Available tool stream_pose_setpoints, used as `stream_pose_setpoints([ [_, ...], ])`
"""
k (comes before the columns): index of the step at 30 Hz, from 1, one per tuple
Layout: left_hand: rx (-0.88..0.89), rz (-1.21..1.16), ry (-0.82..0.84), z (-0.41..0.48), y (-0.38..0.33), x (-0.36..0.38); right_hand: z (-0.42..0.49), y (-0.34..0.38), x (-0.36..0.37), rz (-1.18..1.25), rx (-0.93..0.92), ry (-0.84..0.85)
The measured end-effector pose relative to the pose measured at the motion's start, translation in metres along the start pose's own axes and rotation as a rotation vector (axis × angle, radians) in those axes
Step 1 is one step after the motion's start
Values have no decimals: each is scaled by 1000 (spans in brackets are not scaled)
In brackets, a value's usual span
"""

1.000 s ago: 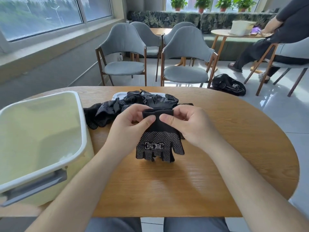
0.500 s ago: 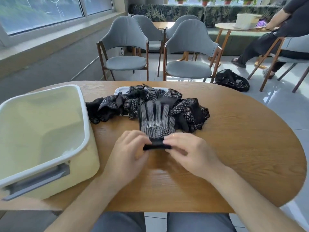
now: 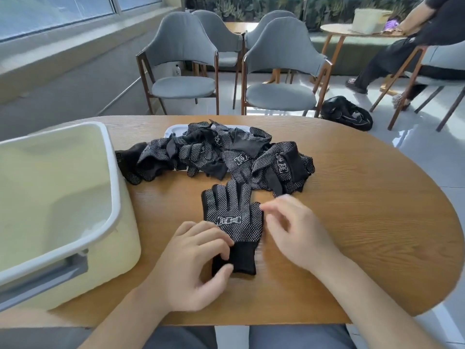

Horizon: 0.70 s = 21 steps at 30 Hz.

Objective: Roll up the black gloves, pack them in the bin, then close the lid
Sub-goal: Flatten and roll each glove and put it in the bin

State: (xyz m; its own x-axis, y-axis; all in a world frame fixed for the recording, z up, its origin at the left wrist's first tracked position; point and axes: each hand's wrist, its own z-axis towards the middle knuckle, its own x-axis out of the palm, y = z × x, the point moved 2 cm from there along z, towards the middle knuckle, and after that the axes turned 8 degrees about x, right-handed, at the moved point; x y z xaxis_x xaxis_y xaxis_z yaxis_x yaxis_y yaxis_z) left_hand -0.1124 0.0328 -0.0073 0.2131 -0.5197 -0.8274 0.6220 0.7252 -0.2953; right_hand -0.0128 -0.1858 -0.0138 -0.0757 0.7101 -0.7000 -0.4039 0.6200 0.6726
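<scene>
Black dotted glove (image 3: pixel 232 217) flat on the bench (image 3: pixel 352 222) at frame centre, left hand (image 3: pixel 193 263) pinching its cuff, right hand (image 3: pixel 294 227) blurred, fingers loosely bent beside its thumb edge, glove pile (image 3: pixel 226 154) behind, open bin (image 3: pixel 110 177) left

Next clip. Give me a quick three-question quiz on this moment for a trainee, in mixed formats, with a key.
1. True or false: the flat glove in front of the person is already rolled up.
2. Which part of that glove does the left grip pinch? A) the fingertips B) the cuff C) the printed label
3. Fill in: seen from the person, the open bin stands to the ___ of the glove pile.

Key: 1 false, it lies spread out flat; 2 B; 3 left.
</scene>
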Motion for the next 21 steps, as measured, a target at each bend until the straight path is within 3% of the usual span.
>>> stream_pose_setpoints([
  [3,-20,45,-51,27,7,4,36,-4,7,-181,137,61],
  [5,-15,84,-33,44,15,13,45,-6,16,-208,135,125],
  [11,-77,148,-1,50,36,41,35,-12,20,-117,-1,82],
  [21,-118,152,-33,39,33,43,36,-13,21,54,131,103],
])
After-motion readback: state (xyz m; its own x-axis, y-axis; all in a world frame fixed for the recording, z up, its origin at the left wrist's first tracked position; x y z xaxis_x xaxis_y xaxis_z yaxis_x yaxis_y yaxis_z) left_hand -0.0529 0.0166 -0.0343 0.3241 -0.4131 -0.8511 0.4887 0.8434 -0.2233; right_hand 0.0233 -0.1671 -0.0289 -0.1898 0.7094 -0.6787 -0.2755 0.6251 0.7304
